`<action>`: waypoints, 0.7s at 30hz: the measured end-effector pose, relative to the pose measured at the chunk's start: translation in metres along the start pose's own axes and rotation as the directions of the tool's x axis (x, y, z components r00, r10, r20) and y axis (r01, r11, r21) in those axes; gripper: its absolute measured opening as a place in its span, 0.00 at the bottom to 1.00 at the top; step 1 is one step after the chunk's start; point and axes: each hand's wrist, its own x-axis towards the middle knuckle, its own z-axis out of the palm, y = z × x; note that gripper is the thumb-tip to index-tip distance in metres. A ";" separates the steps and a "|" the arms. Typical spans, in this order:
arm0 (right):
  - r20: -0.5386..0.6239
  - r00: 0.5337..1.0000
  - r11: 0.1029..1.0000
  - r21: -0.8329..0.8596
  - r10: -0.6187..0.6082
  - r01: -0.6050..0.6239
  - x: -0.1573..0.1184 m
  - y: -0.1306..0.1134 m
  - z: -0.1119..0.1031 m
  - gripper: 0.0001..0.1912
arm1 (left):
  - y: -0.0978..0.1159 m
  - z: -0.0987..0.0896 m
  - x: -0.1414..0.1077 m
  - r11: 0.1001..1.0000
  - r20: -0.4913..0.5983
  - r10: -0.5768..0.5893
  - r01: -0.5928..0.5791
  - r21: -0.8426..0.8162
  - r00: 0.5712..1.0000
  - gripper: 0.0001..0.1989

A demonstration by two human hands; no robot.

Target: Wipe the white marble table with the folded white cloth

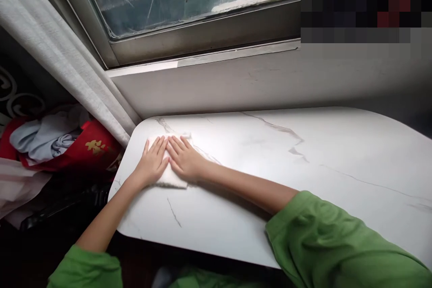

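A folded white cloth lies flat near the left end of a white marble-patterned table. My left hand rests palm down on the cloth's left part, fingers stretched out and pointing away from me. Beside it, my right hand also presses flat on the cloth, its fingers spread a little. The fingertips of both hands nearly meet at the cloth's far side. Parts of the cloth are hidden under the hands.
Behind the table run a pale wall and a metal-framed window. A light curtain hangs at the left. Below it stands a red bag with grey clothes. The table's left corners are rounded.
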 end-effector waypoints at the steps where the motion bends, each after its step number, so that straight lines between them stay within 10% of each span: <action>1: -0.007 1.000 1.000 0.008 -0.012 0.012 -0.016 -0.017 -0.001 0.31 | 0.010 -0.002 -0.021 1.000 -0.013 0.030 -0.030 0.002 0.999 0.29; 7: -0.054 0.987 0.985 0.076 -0.153 0.157 -0.077 -0.096 -0.012 0.32 | 0.053 -0.013 -0.130 0.999 -0.063 0.051 -0.052 -0.009 0.997 0.34; 12: -0.076 0.978 0.969 0.138 -0.193 0.202 -0.049 -0.123 -0.002 0.33 | 0.022 -0.016 -0.158 0.998 -0.042 -0.041 0.039 -0.039 0.998 0.32; 16: -0.066 0.994 0.981 0.167 -0.088 0.098 0.002 -0.114 0.015 0.33 | -0.025 -0.019 -0.121 0.996 0.016 -0.079 0.079 -0.043 0.997 0.28; 21: -0.088 0.991 0.990 0.103 0.102 -0.093 0.077 -0.054 0.025 0.32 | -0.082 -0.019 -0.015 0.998 0.045 -0.034 0.037 -0.053 0.998 0.28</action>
